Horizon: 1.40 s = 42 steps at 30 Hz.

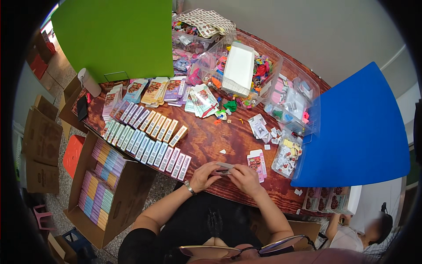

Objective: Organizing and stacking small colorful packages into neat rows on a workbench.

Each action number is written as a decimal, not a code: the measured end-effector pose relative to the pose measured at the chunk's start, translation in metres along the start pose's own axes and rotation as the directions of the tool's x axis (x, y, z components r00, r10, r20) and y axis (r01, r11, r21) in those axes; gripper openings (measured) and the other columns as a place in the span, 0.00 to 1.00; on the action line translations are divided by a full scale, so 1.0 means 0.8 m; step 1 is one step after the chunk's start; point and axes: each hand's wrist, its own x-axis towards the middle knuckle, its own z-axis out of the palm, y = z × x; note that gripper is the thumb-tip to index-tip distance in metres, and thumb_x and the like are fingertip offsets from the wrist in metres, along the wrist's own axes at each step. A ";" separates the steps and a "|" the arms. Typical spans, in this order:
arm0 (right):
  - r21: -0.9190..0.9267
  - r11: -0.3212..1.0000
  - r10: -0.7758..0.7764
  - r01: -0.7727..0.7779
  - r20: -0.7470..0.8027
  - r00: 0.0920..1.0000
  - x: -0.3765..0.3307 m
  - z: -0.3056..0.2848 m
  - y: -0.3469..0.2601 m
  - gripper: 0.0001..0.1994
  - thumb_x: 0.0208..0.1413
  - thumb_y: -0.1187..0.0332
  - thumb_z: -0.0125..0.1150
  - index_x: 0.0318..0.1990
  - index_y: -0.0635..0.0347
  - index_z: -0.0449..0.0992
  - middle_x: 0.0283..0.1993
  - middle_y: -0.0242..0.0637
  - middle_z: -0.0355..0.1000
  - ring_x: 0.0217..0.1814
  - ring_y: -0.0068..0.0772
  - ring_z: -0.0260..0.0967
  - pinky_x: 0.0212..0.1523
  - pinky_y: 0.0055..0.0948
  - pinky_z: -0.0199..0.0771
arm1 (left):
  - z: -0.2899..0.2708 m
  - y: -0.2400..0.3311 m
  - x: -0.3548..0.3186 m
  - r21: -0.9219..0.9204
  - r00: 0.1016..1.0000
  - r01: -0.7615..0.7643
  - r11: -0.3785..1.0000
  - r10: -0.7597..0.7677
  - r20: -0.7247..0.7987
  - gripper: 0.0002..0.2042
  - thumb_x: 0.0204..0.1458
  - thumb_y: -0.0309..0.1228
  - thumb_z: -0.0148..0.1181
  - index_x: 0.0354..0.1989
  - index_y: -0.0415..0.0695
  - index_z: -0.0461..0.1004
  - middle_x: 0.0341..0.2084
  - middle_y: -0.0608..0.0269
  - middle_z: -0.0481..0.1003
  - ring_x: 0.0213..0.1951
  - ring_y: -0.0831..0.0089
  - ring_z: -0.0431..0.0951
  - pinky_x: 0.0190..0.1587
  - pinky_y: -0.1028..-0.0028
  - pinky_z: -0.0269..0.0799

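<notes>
1. Resting nearest the lens, at 6 o'clock: eyeglasses (pixel 246 250), with both forearms rising from the lower edge toward the table's near edge.
2. Meeting just over that near edge of the wooden table (pixel 211 136): left hand (pixel 203 176) and right hand (pixel 245 179), fingertips touching, with a wristwatch (pixel 190 188) showing on the left wrist.
3. Pinching a small flat grey card packet (pixel 224 169) between both hands, fingers closing narrowly on it from either end.
4. Lying just beside the right hand at 1 o'clock: one pink printed card (pixel 256 163), flat on the wood.
5. Leaving open bare wood at 12 o'clock of the hands, up to the scattered small packets mid-table.
6. Crowding the hands' 10 o'clock: two slanted rows of slim boxes (pixel 147 141), too many to count surely.
7. Standing off the table edge at 9 o'clock: one open cardboard carton (pixel 127 189), filled with stacked pastel boxes.
8. Closing in the right side at 2 o'clock: a blue board (pixel 356 132); a green board (pixel 116 37) standing at 11 o'clock.
9. Filling the far end at 12 o'clock: clear plastic bins (pixel 263 75) of colourful bits, at least three.
</notes>
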 end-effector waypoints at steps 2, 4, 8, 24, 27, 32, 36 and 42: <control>-0.001 1.000 0.028 -0.028 0.056 0.998 -0.001 0.001 -0.001 0.14 0.45 0.70 0.72 0.41 0.57 0.77 0.44 0.39 0.74 0.40 0.40 0.76 0.37 0.34 0.77 | -0.001 0.002 -0.001 -0.008 1.000 -0.002 1.000 0.002 0.003 0.23 0.47 0.26 0.70 0.53 0.41 0.71 0.51 0.47 0.75 0.52 0.51 0.77 0.51 0.61 0.76; 0.004 0.999 0.048 -0.049 0.064 0.997 0.002 0.002 -0.004 0.14 0.46 0.69 0.72 0.42 0.56 0.77 0.44 0.38 0.73 0.40 0.40 0.76 0.36 0.35 0.77 | -0.003 0.001 0.000 -0.008 1.000 0.000 1.000 0.000 0.003 0.23 0.47 0.26 0.70 0.53 0.41 0.71 0.51 0.47 0.75 0.52 0.51 0.77 0.51 0.61 0.76; 0.004 0.991 0.127 -0.132 0.248 0.960 0.005 0.006 -0.015 0.15 0.48 0.68 0.70 0.44 0.54 0.77 0.46 0.38 0.73 0.44 0.42 0.75 0.39 0.37 0.78 | -0.004 0.002 -0.001 -0.012 1.000 -0.002 1.000 0.002 0.015 0.23 0.48 0.25 0.70 0.53 0.41 0.71 0.51 0.48 0.75 0.53 0.51 0.77 0.51 0.61 0.76; 0.700 0.623 0.408 -0.349 0.090 0.908 -0.028 0.054 -0.001 0.11 0.56 0.77 0.65 0.47 0.64 0.81 0.64 0.46 0.67 0.58 0.37 0.72 0.52 0.32 0.77 | -0.030 0.008 -0.010 -0.037 1.000 0.028 0.999 -0.028 -0.004 0.15 0.51 0.19 0.64 0.48 0.39 0.77 0.45 0.50 0.76 0.47 0.56 0.79 0.47 0.65 0.77; 0.718 0.566 0.401 -0.404 0.188 0.896 -0.021 0.054 0.007 0.12 0.59 0.75 0.61 0.49 0.63 0.80 0.66 0.47 0.64 0.61 0.37 0.70 0.55 0.31 0.75 | -0.030 0.005 -0.007 -0.053 1.000 0.031 0.998 -0.031 0.001 0.14 0.52 0.18 0.63 0.48 0.39 0.77 0.46 0.50 0.76 0.47 0.56 0.79 0.47 0.67 0.76; 0.692 0.627 0.260 -0.358 0.247 0.933 -0.011 0.030 0.021 0.11 0.61 0.75 0.59 0.50 0.62 0.79 0.65 0.45 0.64 0.58 0.35 0.72 0.52 0.29 0.75 | -0.034 0.003 -0.005 -0.093 0.996 0.084 0.992 -0.081 0.035 0.13 0.52 0.21 0.64 0.48 0.40 0.78 0.45 0.51 0.77 0.48 0.57 0.79 0.49 0.66 0.76; 0.780 0.382 0.379 -0.496 0.357 0.854 0.012 0.023 0.029 0.18 0.59 0.74 0.61 0.56 0.61 0.71 0.54 0.39 0.69 0.50 0.30 0.74 0.46 0.30 0.77 | -0.034 0.003 -0.006 -0.066 0.996 0.079 0.995 -0.076 0.045 0.13 0.52 0.20 0.64 0.48 0.39 0.78 0.45 0.52 0.77 0.48 0.56 0.79 0.49 0.66 0.76; 0.598 0.610 0.281 -0.520 0.450 0.848 0.046 0.008 0.017 0.14 0.55 0.76 0.63 0.50 0.62 0.75 0.43 0.38 0.74 0.46 0.29 0.75 0.43 0.28 0.76 | -0.035 0.007 -0.001 -0.084 0.998 0.044 0.996 -0.040 0.052 0.13 0.53 0.18 0.62 0.47 0.38 0.77 0.44 0.51 0.76 0.47 0.57 0.79 0.49 0.67 0.75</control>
